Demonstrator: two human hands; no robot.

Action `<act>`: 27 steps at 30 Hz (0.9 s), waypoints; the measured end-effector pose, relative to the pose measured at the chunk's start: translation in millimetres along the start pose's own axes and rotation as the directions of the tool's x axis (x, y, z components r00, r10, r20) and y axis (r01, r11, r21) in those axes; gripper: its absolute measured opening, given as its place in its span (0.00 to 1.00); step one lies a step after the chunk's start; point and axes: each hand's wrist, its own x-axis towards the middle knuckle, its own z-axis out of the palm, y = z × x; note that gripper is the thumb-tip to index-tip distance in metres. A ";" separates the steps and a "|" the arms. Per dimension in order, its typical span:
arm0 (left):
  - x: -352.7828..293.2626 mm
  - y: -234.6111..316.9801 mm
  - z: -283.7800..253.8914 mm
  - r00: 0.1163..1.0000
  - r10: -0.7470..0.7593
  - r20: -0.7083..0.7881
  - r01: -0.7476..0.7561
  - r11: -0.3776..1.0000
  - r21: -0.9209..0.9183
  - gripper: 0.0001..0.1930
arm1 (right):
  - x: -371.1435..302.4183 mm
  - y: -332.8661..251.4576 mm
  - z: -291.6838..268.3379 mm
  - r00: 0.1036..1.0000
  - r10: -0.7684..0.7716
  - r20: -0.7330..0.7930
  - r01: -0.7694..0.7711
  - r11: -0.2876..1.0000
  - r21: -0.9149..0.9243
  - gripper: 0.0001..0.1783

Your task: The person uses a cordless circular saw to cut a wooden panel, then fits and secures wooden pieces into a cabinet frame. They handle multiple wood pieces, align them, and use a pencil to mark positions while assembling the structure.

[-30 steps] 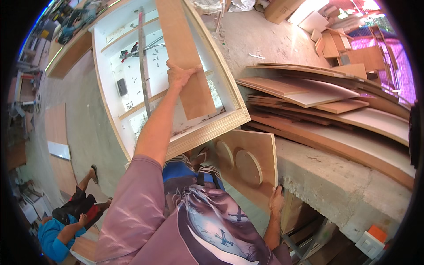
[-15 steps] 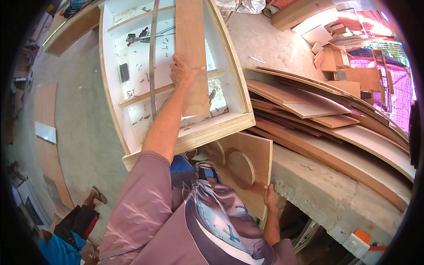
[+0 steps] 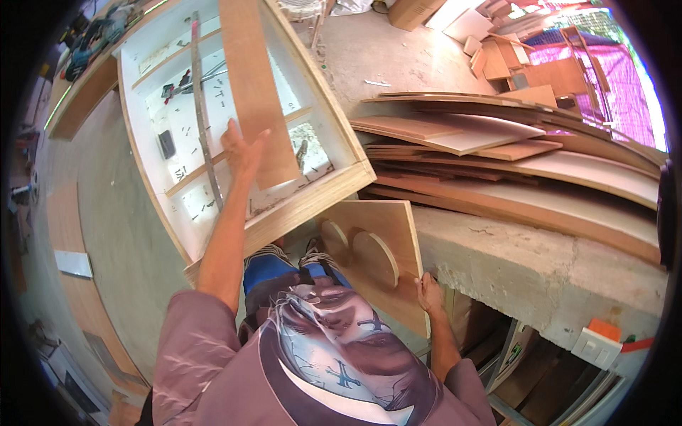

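Observation:
My left hand (image 3: 245, 150) rests at the left edge of a long plywood strip (image 3: 256, 92), thumb and index finger spread apart, the thumb lying over the wood. The strip lies lengthwise in a white-lined wooden box frame (image 3: 320, 202). A long narrow metal straightedge (image 3: 201, 113) runs alongside it. Low on the right, my right hand (image 3: 428, 292) grips the edge of a plywood panel (image 3: 400, 234), its fingers partly hidden. The panel stands tilted beside my legs and carries two round wooden pieces (image 3: 376, 259).
Stacked boards (image 3: 511, 174) lie on a concrete ledge (image 3: 497, 248) to the right. Loose screws, a clamp (image 3: 186, 86) and a dark rectangular object (image 3: 167, 144) sit inside the frame. A workbench with tools (image 3: 92, 46) stands at the far left; long boards (image 3: 67, 220) lie on the floor.
My view has shifted, so the frame appears farther left and more slanted. My left hand sits slightly nearer the strip's near end. The right hand keeps its hold; the person at lower left is out of view.

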 end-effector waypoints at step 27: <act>-275.2 25.9 -80.5 0.899 0.369 -0.236 -0.410 0.899 -0.157 0.14 | -79.8 22.0 -8.6 0.985 -0.098 0.145 0.080 0.988 0.130 0.30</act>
